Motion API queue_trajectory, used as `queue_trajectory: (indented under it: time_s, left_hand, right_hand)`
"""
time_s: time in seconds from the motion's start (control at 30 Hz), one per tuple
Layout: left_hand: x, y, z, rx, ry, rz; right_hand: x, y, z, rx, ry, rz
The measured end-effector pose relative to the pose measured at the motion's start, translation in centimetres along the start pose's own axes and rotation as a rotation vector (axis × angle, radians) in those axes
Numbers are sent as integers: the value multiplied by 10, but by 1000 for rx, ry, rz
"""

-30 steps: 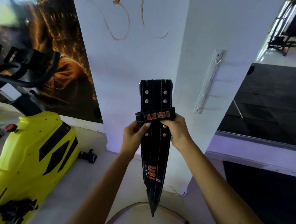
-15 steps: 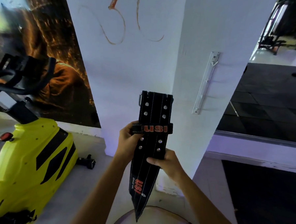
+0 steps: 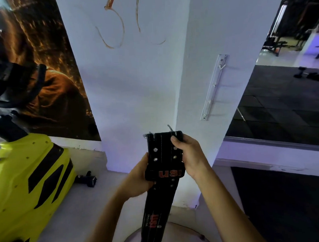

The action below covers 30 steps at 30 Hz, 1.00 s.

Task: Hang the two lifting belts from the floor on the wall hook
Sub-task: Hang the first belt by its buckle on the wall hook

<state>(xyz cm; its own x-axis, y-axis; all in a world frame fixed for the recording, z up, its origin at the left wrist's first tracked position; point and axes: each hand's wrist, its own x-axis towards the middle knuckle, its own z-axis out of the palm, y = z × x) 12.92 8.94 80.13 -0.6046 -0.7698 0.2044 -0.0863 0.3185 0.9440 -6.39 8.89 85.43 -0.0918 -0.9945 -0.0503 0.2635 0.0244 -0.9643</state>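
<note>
A black leather lifting belt (image 3: 163, 154) with red "USI" lettering hangs upright in front of me, its buckle end on top and its tail dropping toward the floor. My left hand (image 3: 139, 177) grips its left edge at the keeper loop. My right hand (image 3: 191, 154) grips the right edge up near the metal buckle prongs. A white hook rail (image 3: 213, 87) with several small hooks runs slantwise on the pillar's right face, above and right of the belt. I cannot tell whether one belt or two are held together.
A yellow exercise bike (image 3: 27, 185) stands close on the left with black handlebars. A white pillar (image 3: 143, 75) is straight ahead, a poster on the wall to its left. Black rubber floor mats (image 3: 283, 110) and dumbbells lie to the right. A small black roller (image 3: 87, 179) sits by the pillar's base.
The belt has come lower in my view. My right hand moved from below the USI loop up to the buckle end; my left hand stays at the loop.
</note>
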Motion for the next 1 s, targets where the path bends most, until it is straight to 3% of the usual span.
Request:
queue_trajectory:
  time_s: [0.1,0.23,0.37,0.47,0.7,0.8,1.0]
  left_hand:
    - [-2,20,-9,-294,-52,-100]
    - [17,46,-5,-410,372,-157]
    - [34,51,5,-591,537,-173]
    - [42,57,6,-713,478,-139]
    - [54,56,15,-706,619,-452]
    - [59,61,15,-747,547,-485]
    - [70,60,16,-738,461,-592]
  right_hand:
    - [-10,-1,5,79,17,-36]
    - [-19,-2,12,99,-76,-35]
    - [-24,-4,18,109,-69,-52]
    - [-26,-4,17,118,-30,-32]
    - [-38,8,8,78,29,0]
    - [-33,15,0,-52,95,-38]
    - [-26,2,-17,-211,38,-96]
